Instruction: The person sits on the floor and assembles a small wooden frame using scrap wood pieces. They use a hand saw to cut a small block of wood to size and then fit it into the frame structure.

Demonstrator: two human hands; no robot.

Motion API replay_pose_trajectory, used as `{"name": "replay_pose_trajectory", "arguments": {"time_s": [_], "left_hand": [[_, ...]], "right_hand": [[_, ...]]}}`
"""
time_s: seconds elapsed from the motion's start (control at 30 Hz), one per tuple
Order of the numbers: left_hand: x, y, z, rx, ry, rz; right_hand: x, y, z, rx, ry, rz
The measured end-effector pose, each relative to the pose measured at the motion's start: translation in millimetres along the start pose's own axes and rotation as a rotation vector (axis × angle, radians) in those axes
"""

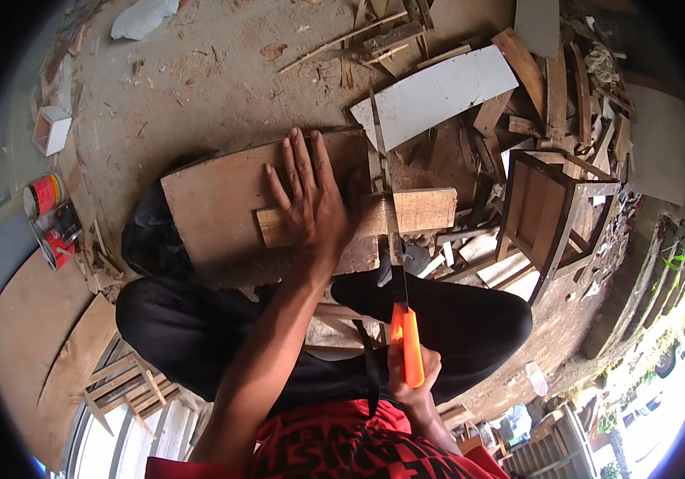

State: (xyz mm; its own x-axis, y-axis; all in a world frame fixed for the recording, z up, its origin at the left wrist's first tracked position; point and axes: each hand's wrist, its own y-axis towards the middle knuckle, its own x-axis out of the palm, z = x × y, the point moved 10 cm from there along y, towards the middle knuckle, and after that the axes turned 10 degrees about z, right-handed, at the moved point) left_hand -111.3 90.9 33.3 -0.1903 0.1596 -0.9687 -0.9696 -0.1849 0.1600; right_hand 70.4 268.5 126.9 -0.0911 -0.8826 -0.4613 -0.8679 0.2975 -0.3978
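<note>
Right fist wrapped round the orange handle of a saw, left hand flat on a plank, fingers slightly fanned.
Right hand: closed on smooth handle; thin, long metal blade runs forward from that grip and crosses the plank, just right of the left hand; can't tell if it's cutting in. Plank: pale, grained, narrow rectangle, lying over a wider, flat brown board with worn edges. Right of the grip: boxy wooden frame with panelled side. Far left: red cans, contents unreadable, and an open-faced white box.
</note>
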Motion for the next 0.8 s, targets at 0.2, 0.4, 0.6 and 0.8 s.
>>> {"name": "replay_pose_trajectory", "arguments": {"time_s": [0.2,0.4,0.6,0.8], "left_hand": [[4.0,3.6,1.5,-0.019,-0.075,-0.047],[15.5,-0.7,-3.4,-0.126,-0.056,-0.112],[19.4,-3.8,-7.0,-0.157,-0.075,-0.182],[21.5,-1.2,-9.8,-0.165,-0.055,-0.178]], "right_hand": [[-32.1,-12.9,-68.3,0.165,-0.147,-0.023],[-29.3,-9.1,-100.3,0.272,-0.201,-0.025],[-51.7,-4.1,-116.2,0.275,-0.262,-0.069],[-65.3,-15.2,-139.9,0.255,-0.342,-0.116]]}}
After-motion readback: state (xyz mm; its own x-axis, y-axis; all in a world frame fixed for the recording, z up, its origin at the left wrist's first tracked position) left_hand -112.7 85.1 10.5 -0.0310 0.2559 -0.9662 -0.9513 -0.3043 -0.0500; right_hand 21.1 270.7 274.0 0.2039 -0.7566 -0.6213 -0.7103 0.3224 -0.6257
